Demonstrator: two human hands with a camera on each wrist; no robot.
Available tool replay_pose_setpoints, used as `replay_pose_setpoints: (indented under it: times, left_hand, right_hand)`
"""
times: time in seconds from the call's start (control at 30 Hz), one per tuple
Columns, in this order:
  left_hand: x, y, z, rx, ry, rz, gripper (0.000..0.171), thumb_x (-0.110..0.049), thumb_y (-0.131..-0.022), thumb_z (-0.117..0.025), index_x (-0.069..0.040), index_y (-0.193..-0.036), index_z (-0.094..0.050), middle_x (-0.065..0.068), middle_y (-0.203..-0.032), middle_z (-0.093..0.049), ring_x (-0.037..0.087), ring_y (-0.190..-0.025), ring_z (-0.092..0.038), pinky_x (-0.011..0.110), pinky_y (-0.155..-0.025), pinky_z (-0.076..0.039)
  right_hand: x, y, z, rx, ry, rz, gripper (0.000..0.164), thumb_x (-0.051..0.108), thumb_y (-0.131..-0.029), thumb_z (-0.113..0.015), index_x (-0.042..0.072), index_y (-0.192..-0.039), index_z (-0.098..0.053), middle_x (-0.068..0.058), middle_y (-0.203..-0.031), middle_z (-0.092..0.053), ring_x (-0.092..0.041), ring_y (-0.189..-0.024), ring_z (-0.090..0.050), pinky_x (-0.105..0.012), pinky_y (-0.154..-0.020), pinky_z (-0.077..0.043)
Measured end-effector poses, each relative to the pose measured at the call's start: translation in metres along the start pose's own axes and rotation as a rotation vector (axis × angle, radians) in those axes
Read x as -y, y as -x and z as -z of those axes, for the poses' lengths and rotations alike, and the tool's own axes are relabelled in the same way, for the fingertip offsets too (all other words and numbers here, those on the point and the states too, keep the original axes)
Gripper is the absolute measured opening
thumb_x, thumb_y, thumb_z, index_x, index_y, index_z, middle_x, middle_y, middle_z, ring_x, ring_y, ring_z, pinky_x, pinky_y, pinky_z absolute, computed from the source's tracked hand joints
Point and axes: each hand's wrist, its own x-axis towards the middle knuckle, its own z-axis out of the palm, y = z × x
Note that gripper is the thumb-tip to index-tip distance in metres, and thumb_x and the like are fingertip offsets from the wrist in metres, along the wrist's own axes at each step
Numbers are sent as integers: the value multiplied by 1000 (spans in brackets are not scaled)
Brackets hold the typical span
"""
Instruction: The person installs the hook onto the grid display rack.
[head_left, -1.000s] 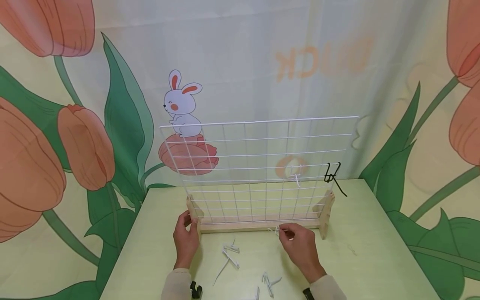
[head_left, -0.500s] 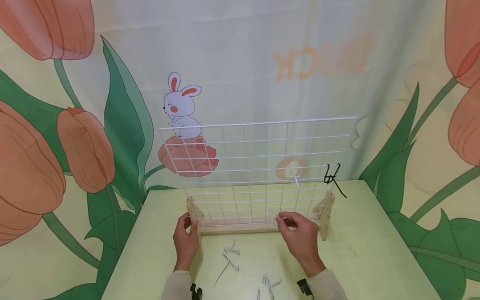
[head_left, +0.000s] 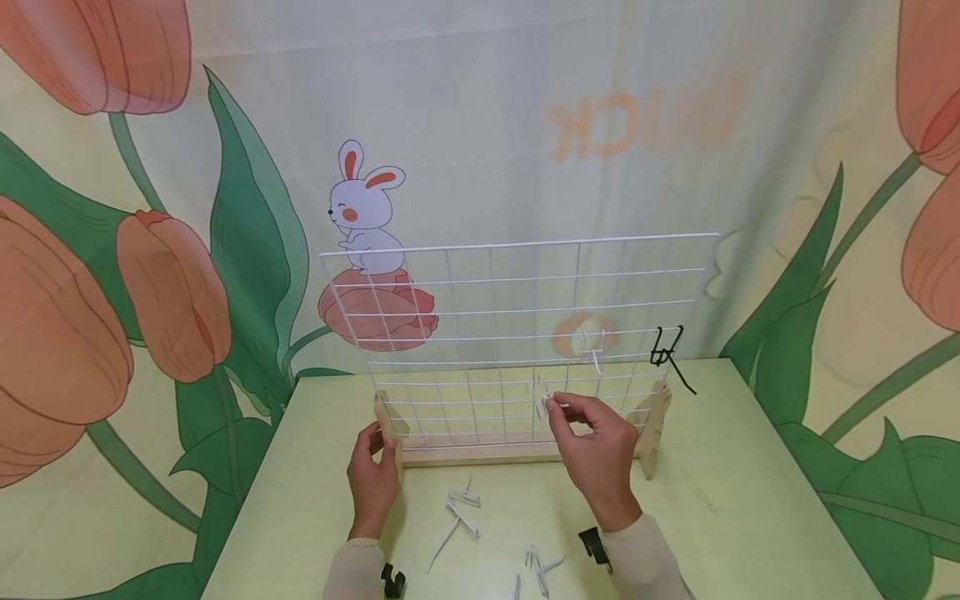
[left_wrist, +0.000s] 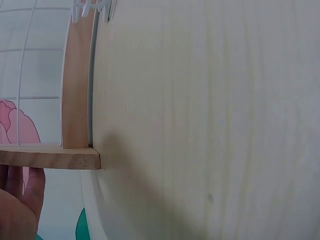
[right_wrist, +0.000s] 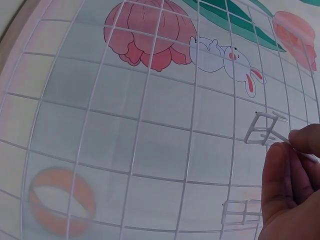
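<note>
My right hand [head_left: 600,458] pinches a white wire hook [head_left: 542,403] by its prong, in front of the white wire grid panel [head_left: 517,245]. In the right wrist view the hook's square frame [right_wrist: 253,128] points at the grid and overlaps its wires, with thumb and fingertips on the prong. My left hand [head_left: 372,487] holds the left end support [head_left: 385,417] of the wooden stand, its fingers against the outer side in the left wrist view. A white hook [head_left: 596,359] and a black hook [head_left: 662,357] hang on the grid's right part.
Several loose white hooks lie on the table in front of the stand, among them one on the left [head_left: 465,523] and one nearer the front edge [head_left: 537,571]. The stand's wooden base bar [head_left: 480,457] runs between two end supports. A printed curtain [head_left: 480,125] hangs behind.
My right hand has risen from near the base bar with the white hook, up along the front of the grid and slightly left. The left hand stays on the stand.
</note>
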Motion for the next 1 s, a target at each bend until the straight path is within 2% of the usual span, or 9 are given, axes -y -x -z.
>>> replay_pose_setpoints:
  times: [0.23, 0.67, 1.0]
  left_hand:
    - [2, 0, -1, -6, -3, -3, 38, -13, -106, -64, -12, -143, -58, 16, -132, -69, 33, -126, -65, 55, -98, -56]
    - [3, -1, -2, -11, -6, -6, 38, -12, -105, -65, -12, -143, -59, 16, -131, -70, 33, -126, -66, 54, -98, -56]
    - [3, -2, 0, -6, 0, -12, 39, -11, -105, -66, -12, -143, -59, 16, -130, -70, 33, -126, -65, 54, -98, -56]
  right_hand:
    - [7, -16, -9, -56, 14, 129, 20, 3, -82, -89, 7, -101, -84, -5, -92, -82, -18, -70, -77, -23, -69, -60]
    - [10, -42, -34, -98, 4, 175, 15, 6, -86, -87, 3, -100, -83, -9, -89, -81, -21, -71, -77, -36, -66, -62]
    - [9, -51, -46, -104, 57, 262, 19, 1, -84, -86, -1, -103, -82, -14, -91, -81, -25, -72, -77, -44, -68, -63]
